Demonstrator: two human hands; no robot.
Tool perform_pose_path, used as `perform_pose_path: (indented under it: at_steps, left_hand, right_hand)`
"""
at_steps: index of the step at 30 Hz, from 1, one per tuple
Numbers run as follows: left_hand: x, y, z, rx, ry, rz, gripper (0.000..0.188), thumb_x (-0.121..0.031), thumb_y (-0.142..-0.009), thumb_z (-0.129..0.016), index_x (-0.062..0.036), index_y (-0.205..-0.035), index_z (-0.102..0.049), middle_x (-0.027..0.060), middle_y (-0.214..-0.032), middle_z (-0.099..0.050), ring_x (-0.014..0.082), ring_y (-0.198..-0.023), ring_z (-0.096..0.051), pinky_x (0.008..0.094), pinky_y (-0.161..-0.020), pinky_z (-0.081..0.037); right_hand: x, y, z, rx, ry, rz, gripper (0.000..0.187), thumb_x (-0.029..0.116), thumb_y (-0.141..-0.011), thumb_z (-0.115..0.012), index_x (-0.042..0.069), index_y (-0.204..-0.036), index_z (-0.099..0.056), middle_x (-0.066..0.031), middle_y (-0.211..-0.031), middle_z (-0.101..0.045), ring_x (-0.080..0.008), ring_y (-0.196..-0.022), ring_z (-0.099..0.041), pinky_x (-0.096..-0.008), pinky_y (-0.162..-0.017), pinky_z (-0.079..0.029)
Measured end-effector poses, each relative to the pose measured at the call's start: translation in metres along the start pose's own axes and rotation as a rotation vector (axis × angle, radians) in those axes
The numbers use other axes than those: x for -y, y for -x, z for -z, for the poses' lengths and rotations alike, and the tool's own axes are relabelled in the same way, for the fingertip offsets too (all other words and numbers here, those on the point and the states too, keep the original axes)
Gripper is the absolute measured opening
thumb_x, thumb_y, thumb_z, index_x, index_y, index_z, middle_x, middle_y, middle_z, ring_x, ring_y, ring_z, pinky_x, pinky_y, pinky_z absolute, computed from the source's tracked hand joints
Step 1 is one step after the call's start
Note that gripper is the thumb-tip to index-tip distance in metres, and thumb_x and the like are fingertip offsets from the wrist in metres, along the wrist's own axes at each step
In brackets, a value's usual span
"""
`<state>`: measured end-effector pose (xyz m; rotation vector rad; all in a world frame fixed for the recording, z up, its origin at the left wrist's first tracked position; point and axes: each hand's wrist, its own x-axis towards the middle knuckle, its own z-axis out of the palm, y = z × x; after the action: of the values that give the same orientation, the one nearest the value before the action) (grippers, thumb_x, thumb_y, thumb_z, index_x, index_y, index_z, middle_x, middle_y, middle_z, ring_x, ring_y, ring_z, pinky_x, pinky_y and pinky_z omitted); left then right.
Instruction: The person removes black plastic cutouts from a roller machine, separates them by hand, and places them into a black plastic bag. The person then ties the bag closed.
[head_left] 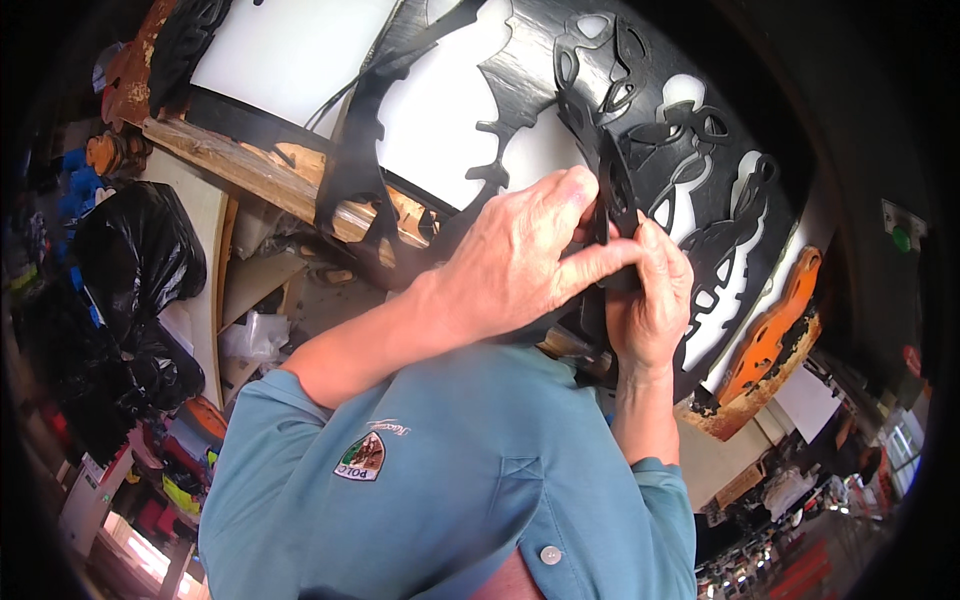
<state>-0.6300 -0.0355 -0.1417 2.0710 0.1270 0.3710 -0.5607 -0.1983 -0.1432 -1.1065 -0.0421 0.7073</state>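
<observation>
Both my hands meet over the bench, around a thin black cut-out piece (612,185) with shaped openings, which looks like flexible sheet material. My left hand (510,250) pinches it from the left, its thumb reaching across toward my other hand. My right hand (650,295) grips it from the right, fingers partly hidden behind it. Beneath lies a black sheet (520,40) full of cut shapes, with white showing through the gaps. A curved black offcut web (355,160) hangs over the bench edge near my left forearm; whether it joins the held piece I cannot tell.
A white sheet (290,60) lies at the upper left, beside a wooden edge rail (230,165). An orange shaped panel (770,330) stands at the right end. Black plastic bags (140,250) and clear plastic film (255,338) sit on the left.
</observation>
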Motion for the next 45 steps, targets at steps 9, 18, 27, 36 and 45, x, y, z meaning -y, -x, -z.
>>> perform_pose_path:
  at_steps: [9, 18, 27, 36, 45]
  left_hand:
    - [0.013, 0.01, -0.013, -0.135, 0.113, 0.173, 0.023, -0.018, -0.114, -0.052, -0.0015, -0.1, -0.06, 0.01, -0.072, -0.062, 0.0161, -0.058, -0.059, 0.0294, -0.055, -0.046]
    - [0.034, -0.004, 0.048, -0.283, 0.336, 0.525, 0.028, -0.019, -0.116, -0.049, -0.0003, -0.116, -0.069, 0.0035, -0.086, -0.066, 0.0064, -0.069, -0.058, 0.0223, -0.061, -0.047]
    - [-0.008, 0.005, 0.011, -0.173, 0.214, 0.146, 0.025, -0.01, -0.092, -0.08, 0.0039, -0.11, -0.071, 0.0109, -0.093, -0.069, 0.0168, -0.076, -0.068, 0.0293, -0.067, -0.056]
    - [0.006, 0.003, 0.019, 0.133, 0.322, 0.243, 0.019, -0.007, -0.095, -0.073, 0.0033, -0.108, -0.064, 0.0056, -0.083, -0.06, 0.0099, -0.069, -0.059, 0.0269, -0.062, -0.05]
    - [0.003, -0.007, 0.037, 0.242, 0.724, 0.596, 0.013, -0.01, -0.099, -0.065, 0.0028, -0.099, -0.063, 0.0044, -0.086, -0.066, 0.0081, -0.076, -0.06, 0.0264, -0.071, -0.052]
  right_hand:
    - [-0.007, -0.007, -0.001, 0.095, -0.159, -0.095, 0.032, 0.021, -0.114, -0.053, -0.004, -0.123, -0.071, -0.0091, -0.104, -0.075, -0.0127, -0.082, -0.067, -0.0263, -0.067, -0.052]
    - [0.011, -0.01, 0.002, -0.027, -0.102, -0.079, 0.03, 0.023, -0.112, -0.061, -0.003, -0.121, -0.073, -0.0082, -0.095, -0.075, -0.0115, -0.073, -0.065, -0.0254, -0.06, -0.047]
    - [0.005, -0.006, -0.018, -0.109, 0.045, 0.004, 0.029, 0.02, -0.112, -0.061, -0.006, -0.121, -0.072, 0.0053, -0.087, -0.06, -0.0025, -0.08, -0.053, -0.023, -0.091, -0.052]
    - [-0.002, -0.008, -0.019, -0.015, 0.163, 0.05, 0.028, 0.019, -0.112, -0.061, -0.006, -0.118, -0.072, 0.0069, -0.088, -0.059, -0.0011, -0.078, -0.046, -0.0193, -0.07, -0.039]
    - [-0.002, -0.007, -0.02, 0.036, 0.352, 0.171, 0.021, 0.014, -0.109, -0.065, -0.006, -0.115, -0.071, 0.0042, -0.09, -0.06, -0.0035, -0.077, -0.046, -0.0208, -0.067, -0.038]
